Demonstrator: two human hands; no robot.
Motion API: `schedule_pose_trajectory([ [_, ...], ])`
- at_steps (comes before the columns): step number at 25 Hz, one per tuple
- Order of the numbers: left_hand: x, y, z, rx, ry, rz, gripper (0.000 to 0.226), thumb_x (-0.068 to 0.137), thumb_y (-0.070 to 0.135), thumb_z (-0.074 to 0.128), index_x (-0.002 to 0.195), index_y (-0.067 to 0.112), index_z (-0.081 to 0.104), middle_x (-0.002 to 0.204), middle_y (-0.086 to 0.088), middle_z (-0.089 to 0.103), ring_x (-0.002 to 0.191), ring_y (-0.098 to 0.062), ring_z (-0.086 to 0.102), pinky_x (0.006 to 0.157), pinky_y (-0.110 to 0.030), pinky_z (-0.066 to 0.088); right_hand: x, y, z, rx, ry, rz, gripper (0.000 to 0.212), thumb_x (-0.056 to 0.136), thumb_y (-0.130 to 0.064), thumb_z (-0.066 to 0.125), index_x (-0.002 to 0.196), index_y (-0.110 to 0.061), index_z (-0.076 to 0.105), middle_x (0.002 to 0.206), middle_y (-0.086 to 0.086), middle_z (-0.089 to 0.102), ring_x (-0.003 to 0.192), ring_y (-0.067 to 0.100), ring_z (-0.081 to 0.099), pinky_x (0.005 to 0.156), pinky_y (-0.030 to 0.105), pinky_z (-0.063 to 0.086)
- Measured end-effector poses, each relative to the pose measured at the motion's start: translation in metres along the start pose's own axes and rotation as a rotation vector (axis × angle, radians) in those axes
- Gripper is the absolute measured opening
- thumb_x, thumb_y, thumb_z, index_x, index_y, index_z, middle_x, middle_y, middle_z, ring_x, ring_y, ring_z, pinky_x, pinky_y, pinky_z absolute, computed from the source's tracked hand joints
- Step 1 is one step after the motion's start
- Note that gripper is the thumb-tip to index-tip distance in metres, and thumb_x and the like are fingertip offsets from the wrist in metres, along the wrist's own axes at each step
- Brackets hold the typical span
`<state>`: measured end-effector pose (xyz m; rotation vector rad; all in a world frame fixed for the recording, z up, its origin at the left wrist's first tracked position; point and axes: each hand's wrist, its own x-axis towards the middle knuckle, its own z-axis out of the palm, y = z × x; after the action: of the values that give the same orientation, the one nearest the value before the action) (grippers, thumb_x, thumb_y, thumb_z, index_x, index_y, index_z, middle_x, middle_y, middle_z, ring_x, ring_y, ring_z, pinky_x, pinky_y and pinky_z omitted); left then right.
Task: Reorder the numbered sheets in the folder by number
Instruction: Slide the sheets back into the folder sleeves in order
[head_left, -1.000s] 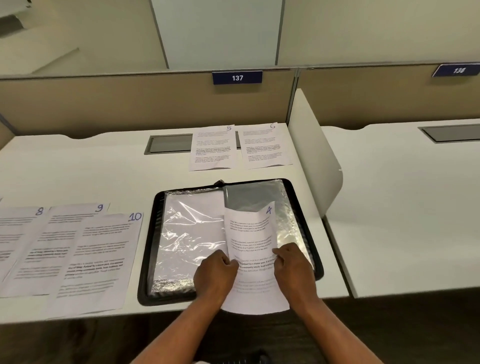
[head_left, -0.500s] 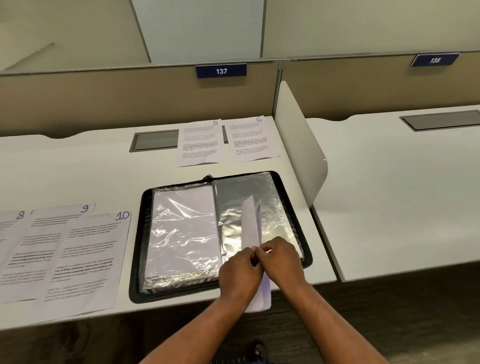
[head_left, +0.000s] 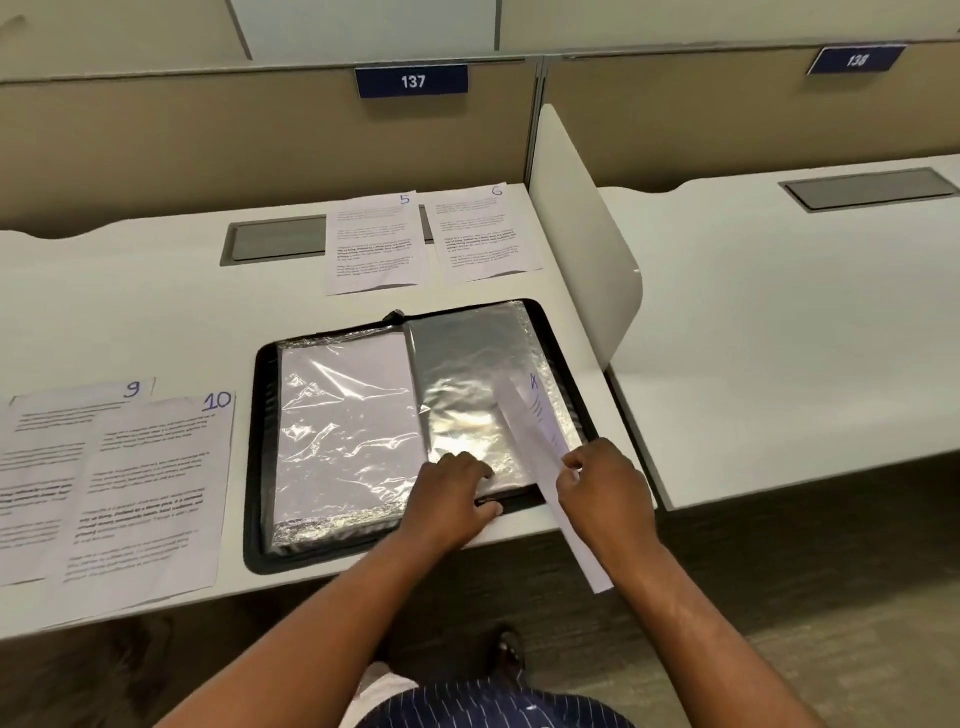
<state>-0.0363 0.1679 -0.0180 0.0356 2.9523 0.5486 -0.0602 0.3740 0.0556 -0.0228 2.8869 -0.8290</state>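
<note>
The black zip folder (head_left: 260, 467) lies open on the white desk, its clear plastic sleeves (head_left: 457, 395) shining. My right hand (head_left: 605, 486) pinches sheet 4 (head_left: 535, 431), which stands tilted on edge over the folder's right side and hangs past the desk's front. My left hand (head_left: 449, 499) rests on the bottom of the right sleeve, with the thumb at the folder's lower edge. Sheets 5 (head_left: 374, 241) and 6 (head_left: 483, 228) lie flat behind the folder. Sheets 9 (head_left: 78, 400) and 10 (head_left: 150, 488) lie overlapped at the left.
A white divider panel (head_left: 576, 228) stands at the desk's right edge, close to the folder. A grey cable hatch (head_left: 275, 241) sits at the back. A second desk (head_left: 789, 312) lies beyond the divider. Beige partitions carry plates 137 and 138.
Sheet 4 has swung from flat over the folder to on edge at its right side. My left hand let go of it and came down onto the right sleeve.
</note>
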Motion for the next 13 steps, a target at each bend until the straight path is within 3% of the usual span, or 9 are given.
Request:
schedule_pose_trajectory([
  [2,0.009,-0.001,-0.001,0.069,-0.028,0.071,0.047,0.082,0.058,0.066,0.12,0.03,0.064,0.119,0.006,0.062,0.111,-0.019,0.054,0.092,-0.037,0.04,-0.005,0.007,0.002,-0.006,-0.007,0.001,0.017,0.097,-0.029,0.063,0.111,-0.019,0.06,0.109,0.001,0.068,0.093,0.016,0.069,0.068,0.021,0.051],
  [6,0.017,0.002,0.002,0.092,0.07,0.121,0.029,0.091,0.045,0.063,0.107,0.025,0.075,0.106,0.002,0.071,0.098,-0.023,0.062,0.085,-0.037,0.046,-0.018,0.019,0.003,-0.021,0.004,-0.032,0.023,0.097,-0.025,0.065,0.118,-0.016,0.063,0.113,0.002,0.067,0.096,0.014,0.069,0.072,0.017,0.048],
  [9,0.021,0.004,0.003,0.116,0.076,0.121,0.031,0.093,0.041,0.053,0.098,0.024,0.078,0.095,0.001,0.074,0.088,-0.024,0.064,0.08,-0.038,0.048,-0.025,0.026,0.002,-0.012,0.015,-0.064,0.025,0.098,-0.022,0.064,0.121,-0.014,0.066,0.117,0.003,0.065,0.1,0.015,0.068,0.079,0.021,0.051],
  [13,0.025,0.006,0.001,0.139,0.062,0.109,0.033,0.09,0.039,0.049,0.088,0.022,0.077,0.087,0.0,0.074,0.08,-0.026,0.065,0.071,-0.035,0.046,-0.033,0.03,0.0,-0.012,0.027,-0.106,0.026,0.097,-0.016,0.062,0.121,-0.011,0.069,0.118,0.002,0.063,0.096,0.015,0.066,0.077,0.021,0.049],
])
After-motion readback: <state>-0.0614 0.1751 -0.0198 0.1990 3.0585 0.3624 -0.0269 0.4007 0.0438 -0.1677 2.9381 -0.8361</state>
